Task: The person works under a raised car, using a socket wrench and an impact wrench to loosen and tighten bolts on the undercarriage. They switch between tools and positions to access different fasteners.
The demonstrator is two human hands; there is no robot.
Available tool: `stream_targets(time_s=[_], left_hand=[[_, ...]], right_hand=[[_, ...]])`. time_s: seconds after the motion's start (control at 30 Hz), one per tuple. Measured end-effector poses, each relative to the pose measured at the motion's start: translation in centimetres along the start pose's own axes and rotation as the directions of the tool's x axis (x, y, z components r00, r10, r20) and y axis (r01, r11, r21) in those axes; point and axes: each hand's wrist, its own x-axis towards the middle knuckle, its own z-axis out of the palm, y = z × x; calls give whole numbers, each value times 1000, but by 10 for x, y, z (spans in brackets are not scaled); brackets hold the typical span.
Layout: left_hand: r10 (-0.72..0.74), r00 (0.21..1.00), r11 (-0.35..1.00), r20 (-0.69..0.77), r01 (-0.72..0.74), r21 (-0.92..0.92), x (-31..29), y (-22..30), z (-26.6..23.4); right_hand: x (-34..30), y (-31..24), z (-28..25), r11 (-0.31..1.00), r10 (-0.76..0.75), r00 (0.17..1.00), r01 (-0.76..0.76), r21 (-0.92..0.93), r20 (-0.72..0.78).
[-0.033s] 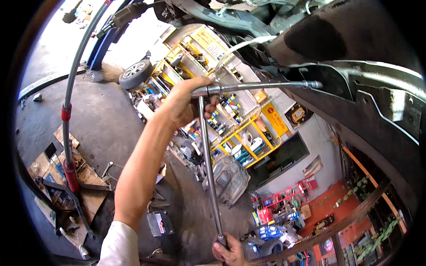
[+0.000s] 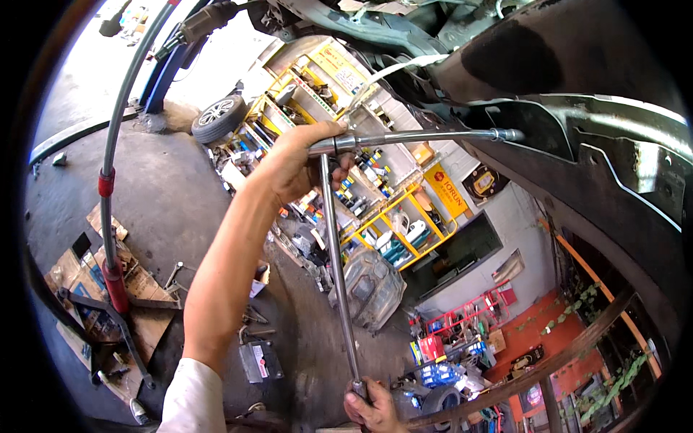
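My left hand [image 2: 307, 162] wraps around the head of a long socket wrench [image 2: 339, 289], thumb above and fingers curled beneath. Down at the lower edge, my right hand [image 2: 375, 410] is closed on the end of its steel handle. From the head, a chrome extension bar [image 2: 419, 136] runs right to a socket [image 2: 511, 135]. That socket meets the dark underside of a raised vehicle [image 2: 556, 137], beside a recess in the metal; what it fits onto is hidden from view. The handle stands at roughly a right angle to the extension.
On the left rises a grey pole with red collars [image 2: 107, 184], its legs over flattened cardboard [image 2: 151, 303]. A wheel [image 2: 219, 119], yellow shelving [image 2: 404, 231] full of parts, a battery [image 2: 261, 362] and a dirty plastic liner [image 2: 369, 289] lie beyond my arms. Vehicle bodywork overhangs the upper right.
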Motion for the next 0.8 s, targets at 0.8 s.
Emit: stream_targets(time_s=[0.8], left_hand=[[209, 977, 747, 45, -189, 637, 15, 13, 0]], right_hand=[[-24, -18, 34, 999, -18, 984, 10, -46, -175]])
